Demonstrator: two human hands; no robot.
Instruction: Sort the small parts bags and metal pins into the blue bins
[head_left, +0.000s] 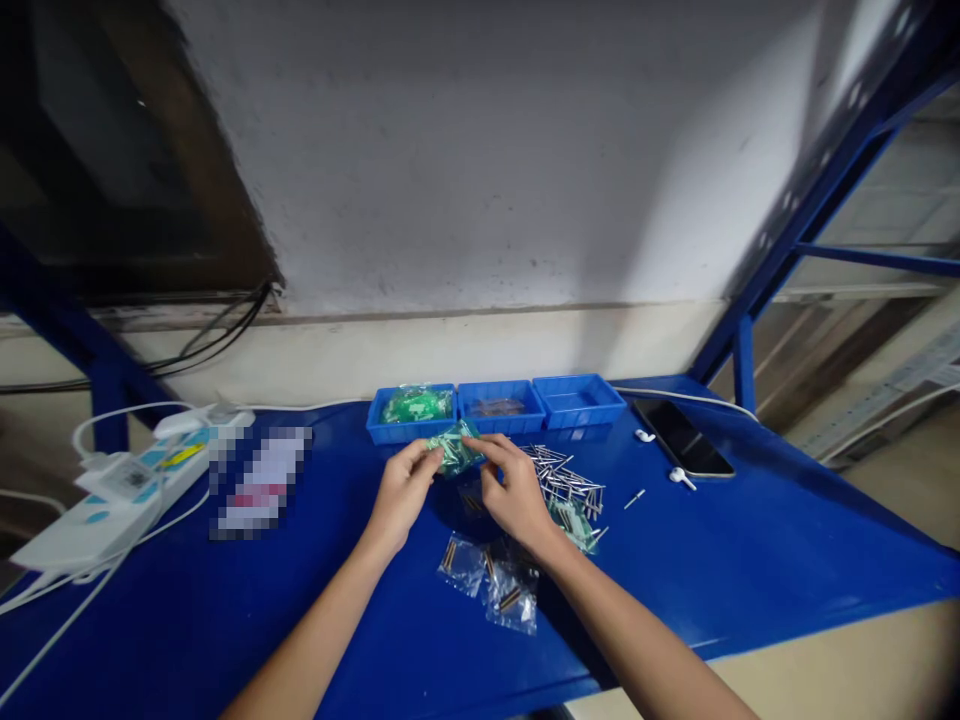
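A small green plastic bag point(456, 449) with light pieces inside is held up over the table. My left hand point(407, 487) pinches its left side between thumb and fingers. My right hand point(514, 487) has its index finger on the bag's right edge, the other fingers curled. Under and beside my right hand lie a pile of thin metal pins point(566, 478) and another green bag point(574, 524). Nearer the front are clear bags with brown pieces, one at the left point(462, 563) and one lower down point(513, 598).
Three blue bins stand by the wall: left with green bags point(415, 405), middle with brown pieces point(501, 406), right point(577, 400). A phone point(684, 438) and white earbuds point(682, 477) lie right. A power strip point(127, 490) with cables is left.
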